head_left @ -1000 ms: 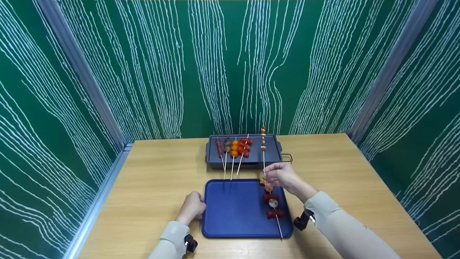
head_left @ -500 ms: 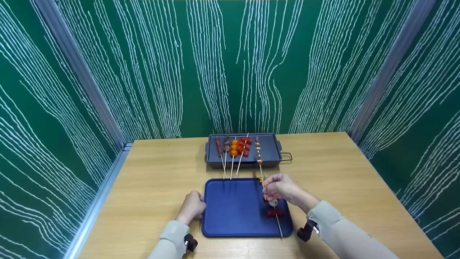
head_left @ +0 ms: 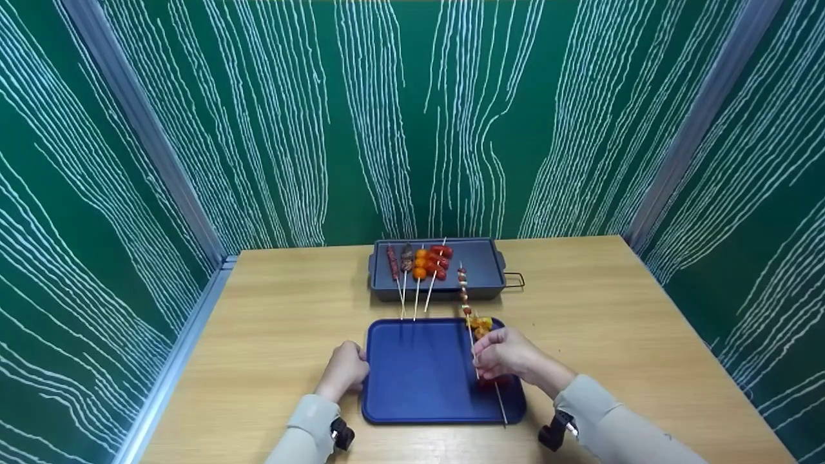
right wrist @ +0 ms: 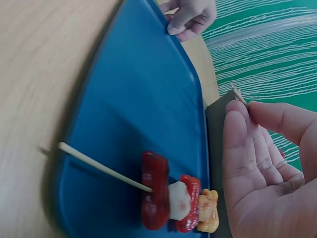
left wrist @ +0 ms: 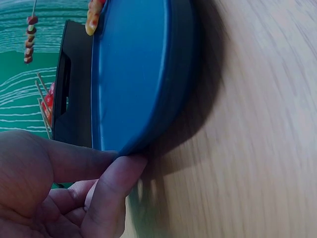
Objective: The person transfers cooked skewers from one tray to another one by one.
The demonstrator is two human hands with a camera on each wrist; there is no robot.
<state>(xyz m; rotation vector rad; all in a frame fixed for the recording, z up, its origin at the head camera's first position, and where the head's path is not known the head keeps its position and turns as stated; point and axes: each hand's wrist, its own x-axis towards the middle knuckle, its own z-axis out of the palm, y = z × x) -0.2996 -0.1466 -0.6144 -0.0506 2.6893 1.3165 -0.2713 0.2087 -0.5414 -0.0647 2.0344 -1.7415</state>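
Observation:
My right hand (head_left: 506, 354) pinches the stick of a skewer of small red and white pieces (head_left: 463, 291), its tip pointing toward the grill pan. In the right wrist view the thumb and forefinger meet at the stick's end (right wrist: 239, 94), above the blue tray (right wrist: 143, 84). My left hand (head_left: 345, 370) pinches the tray's left rim between thumb and finger, as the left wrist view shows (left wrist: 114, 163) up close. A mixed skewer with sausage, white and yellow pieces (right wrist: 156, 191) lies along the tray's right side, partly hidden by my right hand in the head view.
Behind the tray stands a dark grill pan (head_left: 477, 258) with a wire handle (head_left: 515, 280) at its right. Several skewers lie on its left half, among them orange balls (head_left: 420, 264) and red sausages (head_left: 439, 263); their sticks overhang the front edge. Green patterned walls (head_left: 412, 129) enclose the wooden table (head_left: 290, 296).
My right hand has drawn the small-piece skewer back from over the grill pan, toward me and lower over the tray. The left hand stays at the tray's rim.

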